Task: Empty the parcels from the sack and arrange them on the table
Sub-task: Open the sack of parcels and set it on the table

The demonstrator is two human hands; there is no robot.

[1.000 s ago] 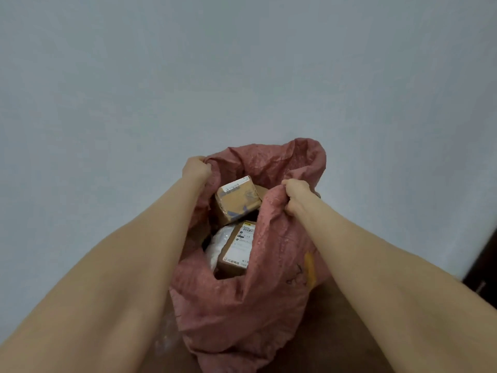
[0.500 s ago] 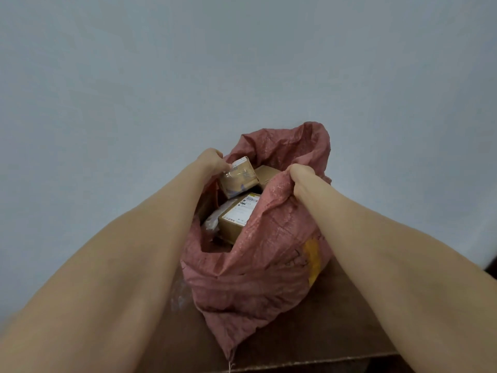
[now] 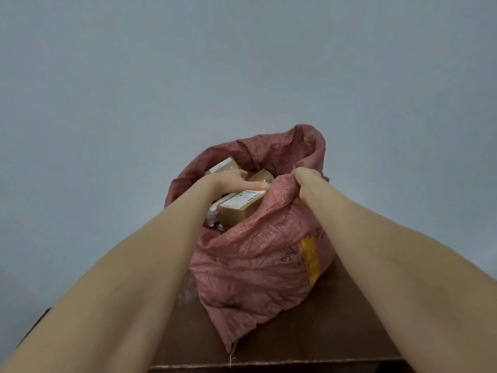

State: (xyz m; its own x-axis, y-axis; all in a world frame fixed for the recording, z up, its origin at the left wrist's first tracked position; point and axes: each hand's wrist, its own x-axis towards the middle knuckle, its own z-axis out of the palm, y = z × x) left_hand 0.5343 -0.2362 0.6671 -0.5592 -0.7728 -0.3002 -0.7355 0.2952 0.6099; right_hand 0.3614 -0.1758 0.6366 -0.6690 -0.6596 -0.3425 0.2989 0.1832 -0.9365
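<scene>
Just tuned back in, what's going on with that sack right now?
A person is unpacking a pinkish-red woven plastic sack that stands on a brown wooden table. The right grip pinches the sack's near rim, holding the mouth open. The left grip reaches inside among the brown cardboard parcels; whether it has hold of one is unclear. Every parcel in view is inside the sack.
</scene>
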